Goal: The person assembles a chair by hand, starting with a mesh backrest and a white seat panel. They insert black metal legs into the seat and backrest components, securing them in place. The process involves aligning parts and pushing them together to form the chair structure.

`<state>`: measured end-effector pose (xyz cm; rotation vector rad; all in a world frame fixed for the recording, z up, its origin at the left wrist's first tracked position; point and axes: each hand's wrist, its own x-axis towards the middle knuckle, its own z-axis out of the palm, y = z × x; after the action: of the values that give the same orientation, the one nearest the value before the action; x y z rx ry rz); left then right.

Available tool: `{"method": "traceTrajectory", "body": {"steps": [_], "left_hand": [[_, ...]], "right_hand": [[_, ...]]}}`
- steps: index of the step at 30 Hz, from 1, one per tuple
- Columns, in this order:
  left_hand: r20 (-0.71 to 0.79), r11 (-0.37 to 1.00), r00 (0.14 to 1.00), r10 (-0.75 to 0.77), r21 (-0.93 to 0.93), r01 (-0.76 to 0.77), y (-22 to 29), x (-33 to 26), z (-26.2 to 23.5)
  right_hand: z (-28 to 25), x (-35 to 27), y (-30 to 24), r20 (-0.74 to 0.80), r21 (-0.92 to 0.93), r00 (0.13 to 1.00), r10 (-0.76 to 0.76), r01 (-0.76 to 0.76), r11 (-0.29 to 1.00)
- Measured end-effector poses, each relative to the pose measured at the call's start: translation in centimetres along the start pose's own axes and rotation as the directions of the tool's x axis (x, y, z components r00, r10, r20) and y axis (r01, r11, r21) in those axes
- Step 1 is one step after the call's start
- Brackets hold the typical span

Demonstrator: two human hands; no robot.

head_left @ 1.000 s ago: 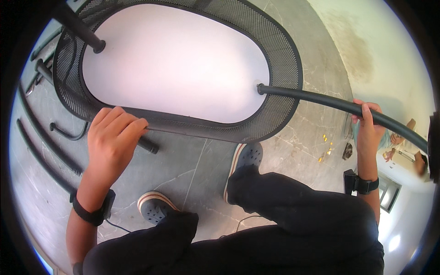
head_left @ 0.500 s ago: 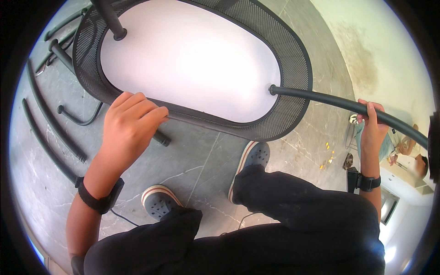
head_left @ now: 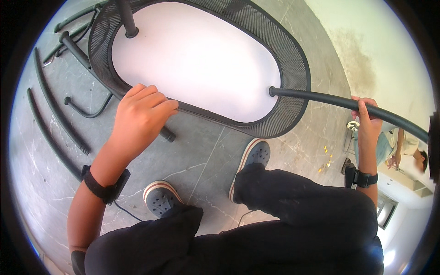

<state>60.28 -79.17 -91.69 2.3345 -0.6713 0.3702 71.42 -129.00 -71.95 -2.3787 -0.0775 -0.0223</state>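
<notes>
Since the earlier frames the black mesh table frame (head_left: 293, 64) has slid up and to the right in my view, and my left hand (head_left: 142, 117) has ridden along with it, now sitting higher on the near rim; the short leg stub under that hand has come further into sight, while the right hand (head_left: 366, 121) has barely shifted on its tube.

I read the left hand as closed over the rim, fingers curled on the mesh edge and thumb out of sight beneath; the right hand is wrapped shut around the long black leg tube (head_left: 330, 98), whose far end meets the frame at a socket on the right of the oval; the frame itself lies upside down on the grey stone floor (head_left: 197, 156), just ahead of my two shoes, its white oval panel (head_left: 192, 59) facing up.

My judgement is that the step in hand is seating this leg into the frame; the next move calls for steadying the rim with the left while the right keeps the tube in line with the socket, since a skewed angle could jam it.

Loose curved black tubes (head_left: 55, 114) lie on the floor to the left, apart from the frame.
</notes>
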Motion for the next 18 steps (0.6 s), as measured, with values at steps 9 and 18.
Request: {"method": "traceTrajectory", "body": {"steps": [9, 18], "left_hand": [[0.001, 1.0, 1.0, -0.026, 0.011, 0.026, -0.1, -0.7, -0.1], [-0.007, 1.0, 1.0, -0.03, -0.005, 0.03, 0.0, -0.6, -0.1]], "right_hand": [[1.4, -0.9, 1.4, 0.043, 0.038, 0.994, -0.098, 0.096, 0.995], [4.3, -1.3, 0.6, 0.059, 0.067, 0.992, -0.109, 0.105, 0.992]]}}
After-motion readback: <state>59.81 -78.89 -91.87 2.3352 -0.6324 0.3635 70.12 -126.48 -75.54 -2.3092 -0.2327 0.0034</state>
